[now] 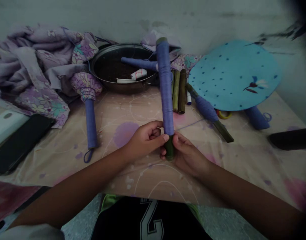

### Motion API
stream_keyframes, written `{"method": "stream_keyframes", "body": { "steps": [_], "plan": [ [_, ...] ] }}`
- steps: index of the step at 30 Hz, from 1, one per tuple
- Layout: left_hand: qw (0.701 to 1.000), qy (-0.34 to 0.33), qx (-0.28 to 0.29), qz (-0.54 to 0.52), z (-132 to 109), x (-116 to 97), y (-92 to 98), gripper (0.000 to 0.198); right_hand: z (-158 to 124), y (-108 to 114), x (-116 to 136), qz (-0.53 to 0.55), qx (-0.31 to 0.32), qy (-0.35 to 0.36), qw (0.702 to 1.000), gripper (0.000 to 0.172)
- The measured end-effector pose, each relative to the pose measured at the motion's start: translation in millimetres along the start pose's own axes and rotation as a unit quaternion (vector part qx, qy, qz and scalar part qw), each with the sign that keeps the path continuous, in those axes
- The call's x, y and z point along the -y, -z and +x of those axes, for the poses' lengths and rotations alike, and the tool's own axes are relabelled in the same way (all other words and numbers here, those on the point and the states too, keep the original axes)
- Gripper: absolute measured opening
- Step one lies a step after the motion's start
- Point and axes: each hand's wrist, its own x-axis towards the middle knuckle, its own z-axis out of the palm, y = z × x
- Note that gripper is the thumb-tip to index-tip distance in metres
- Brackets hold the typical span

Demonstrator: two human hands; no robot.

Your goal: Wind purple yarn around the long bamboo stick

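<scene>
A green stick wrapped in purple thread [165, 86] stands upright between my hands, its bare lower end showing below the winding. My left hand [150, 136] pinches it from the left near the lower edge of the thread. From the right, my right hand [186, 150] closes round the bare end, with some fingers behind it. A strand of thread runs from the stick to a spindle of purple thread [205, 106] lying on the table at the right, wound on a green stick.
Behind are a dark pan [123, 85] holding another purple-wrapped stick, bare green sticks [176, 91] and a round blue fan [233, 73]. At left lie a purple-handled floral item [91, 123], bundled cloth [35, 63] and a black phone [23, 143] on the patterned tablecloth [113, 110].
</scene>
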Motion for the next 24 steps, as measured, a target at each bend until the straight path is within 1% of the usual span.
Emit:
{"method": "stream_keyframes", "body": {
  "steps": [4, 8, 10, 12, 15, 17, 20, 24],
  "plan": [
    [0.997, 0.022, 0.057, -0.042, 1.0, -0.4, 4.7, 0.027, 0.1, 0.1, -0.2, 0.001, 0.013, -0.004, 1.000, 0.021],
    [0.996, 0.018, 0.079, -0.037, 1.0, -1.9, 8.2, 0.025, -0.6, -0.1, 0.4, -0.008, 0.004, -0.004, 1.000, 0.023],
    [0.997, 0.010, 0.076, -0.009, 0.9, -2.8, 8.1, 0.025, -1.1, -0.7, 1.1, -0.009, 0.000, -0.007, 1.000, 0.023],
    [0.997, -0.008, 0.060, 0.051, 1.0, -3.3, 7.7, 0.025, -1.9, -1.8, 1.7, -0.002, -0.006, -0.018, 1.000, 0.026],
    [0.989, -0.026, 0.041, 0.140, 1.5, -3.0, 8.2, 0.027, -3.6, -3.7, 2.0, 0.013, -0.006, -0.033, 0.999, 0.033],
    [0.985, -0.029, 0.034, 0.166, 1.8, -2.1, 9.1, 0.029, -4.2, -4.3, 1.6, 0.004, -0.001, -0.028, 1.000, 0.028],
    [0.985, -0.032, 0.031, 0.167, 1.9, 0.1, 10.0, 0.029, -3.7, -3.3, 1.2, -0.015, 0.002, -0.016, 1.000, 0.021],
    [0.994, -0.026, 0.028, 0.105, 1.9, 3.2, 8.1, 0.032, -2.1, -1.6, 1.9, -0.005, -0.005, -0.018, 1.000, 0.026]
  ]
}}
